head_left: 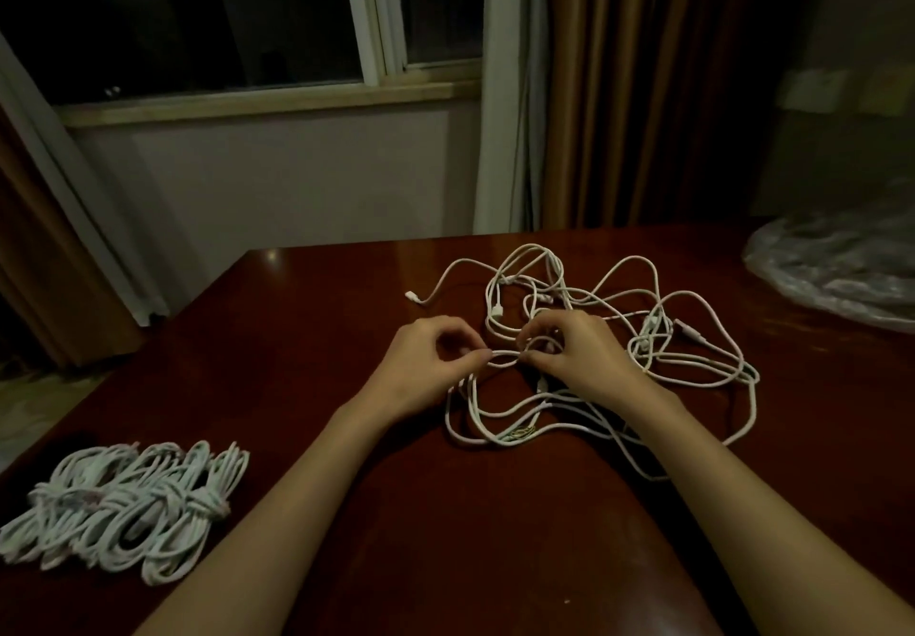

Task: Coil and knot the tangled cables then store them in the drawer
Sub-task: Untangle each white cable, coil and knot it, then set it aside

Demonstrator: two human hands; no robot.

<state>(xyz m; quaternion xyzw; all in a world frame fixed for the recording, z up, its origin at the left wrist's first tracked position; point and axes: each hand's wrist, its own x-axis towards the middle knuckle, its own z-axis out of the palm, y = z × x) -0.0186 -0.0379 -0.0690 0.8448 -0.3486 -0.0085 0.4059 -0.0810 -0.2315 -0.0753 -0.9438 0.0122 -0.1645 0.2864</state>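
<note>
Just in front of the tangle of white cables (619, 338) on the dark wooden table (307, 338), both hands work a short stretch of one strand. The left hand (426, 368) pinches the strand between thumb and fingertips at the tangle's near-left edge; the right hand (579, 353) has its fingers curled round a small loop of the same cable, right at the tangle's near side. Between the two hands the strand (505, 357) runs as a narrow doubled eye, taut enough to stand clear of the wood.

The step in hand looks like teasing one cable free of the tangle and starting its coil — not yet the knot. Most of that cable seems to lie slack in loose bights nearer the person than the tangle, and several plugs (496, 311) sit among the strands at the tangle's middle and far-left side.

Well to the near left of the tangle, by the table's edge, lies a heap of finished bundles (128, 507), each coiled and cinched round its waist. So a good part of the job appears done; the tangle is what remains. No drawer is visible.

Next, I would judge, the held strand must be drawn out without tightening the snarl — following it to a plug end, feeding that end back through any crossing, then winding even loops over one hand.
</note>
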